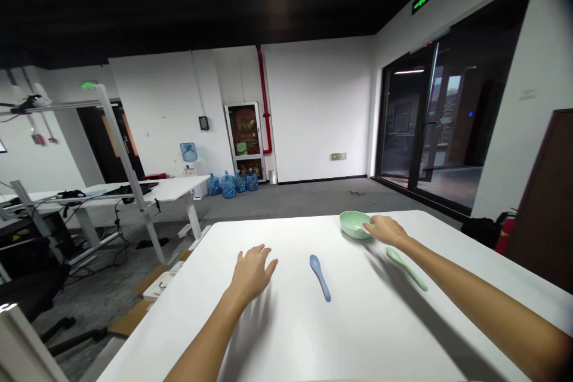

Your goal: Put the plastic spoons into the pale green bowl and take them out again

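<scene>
At the far side of the white table, my right hand grips the right rim of a light green bowl. The bowl appears slightly tilted, and my fingers hide part of its rim. A pale green spoon lies just below my right wrist. Near the table's middle lies a blue spoon, its handle toward me. My left hand hovers above the table to the left of the blue spoon, fingers spread, holding nothing.
Another white desk with cables and a metal frame stands to the left. Several blue water jugs sit by the back wall. Glass doors are at the right, with a red fire extinguisher nearby. Cardboard lies beside the table's left edge.
</scene>
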A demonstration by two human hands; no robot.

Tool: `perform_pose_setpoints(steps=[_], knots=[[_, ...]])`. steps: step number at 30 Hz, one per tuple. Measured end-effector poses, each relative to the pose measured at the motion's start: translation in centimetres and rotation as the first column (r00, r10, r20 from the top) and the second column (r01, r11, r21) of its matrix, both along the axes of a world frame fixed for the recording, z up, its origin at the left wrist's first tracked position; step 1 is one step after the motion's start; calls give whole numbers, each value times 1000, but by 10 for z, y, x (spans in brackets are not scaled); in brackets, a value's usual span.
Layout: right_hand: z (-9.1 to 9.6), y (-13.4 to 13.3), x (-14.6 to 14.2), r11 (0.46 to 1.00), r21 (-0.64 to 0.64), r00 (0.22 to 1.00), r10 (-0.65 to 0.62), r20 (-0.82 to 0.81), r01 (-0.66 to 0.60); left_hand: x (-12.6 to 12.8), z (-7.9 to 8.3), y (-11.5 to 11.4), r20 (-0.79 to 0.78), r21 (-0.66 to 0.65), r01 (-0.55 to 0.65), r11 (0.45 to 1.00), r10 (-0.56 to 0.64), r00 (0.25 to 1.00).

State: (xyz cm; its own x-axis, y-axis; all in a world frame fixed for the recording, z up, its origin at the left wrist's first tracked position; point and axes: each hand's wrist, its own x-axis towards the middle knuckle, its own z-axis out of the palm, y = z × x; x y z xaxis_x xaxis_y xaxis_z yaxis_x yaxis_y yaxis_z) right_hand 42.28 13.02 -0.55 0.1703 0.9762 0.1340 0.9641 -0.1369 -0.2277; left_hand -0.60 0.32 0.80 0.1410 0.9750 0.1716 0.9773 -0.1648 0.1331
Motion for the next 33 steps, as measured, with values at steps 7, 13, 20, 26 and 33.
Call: perform_pose_setpoints(steps=[7,13,20,26,33], knots=[[-18,43,-6,998,-48,999,-50,21,51,-1,-2,4,16,-23,-11,1000,11,1000],[-43,66,-6,986,-69,988,-154,-2,153,0,1,4,14,-22,-10,1000,10,1000],[-58,85,9,981,-110,985,-166,-53,159,0,1,6,11,-28,-9,1000,9,1000],[-54,84,9,991,-42,991,-131,-36,130,0,-1,7,10,-23,-7,1000,7,1000],[-18,34,24,1000,-3,999,-10,-40,9,0,-3,7,4,-10,5,1000,-5,1000]])
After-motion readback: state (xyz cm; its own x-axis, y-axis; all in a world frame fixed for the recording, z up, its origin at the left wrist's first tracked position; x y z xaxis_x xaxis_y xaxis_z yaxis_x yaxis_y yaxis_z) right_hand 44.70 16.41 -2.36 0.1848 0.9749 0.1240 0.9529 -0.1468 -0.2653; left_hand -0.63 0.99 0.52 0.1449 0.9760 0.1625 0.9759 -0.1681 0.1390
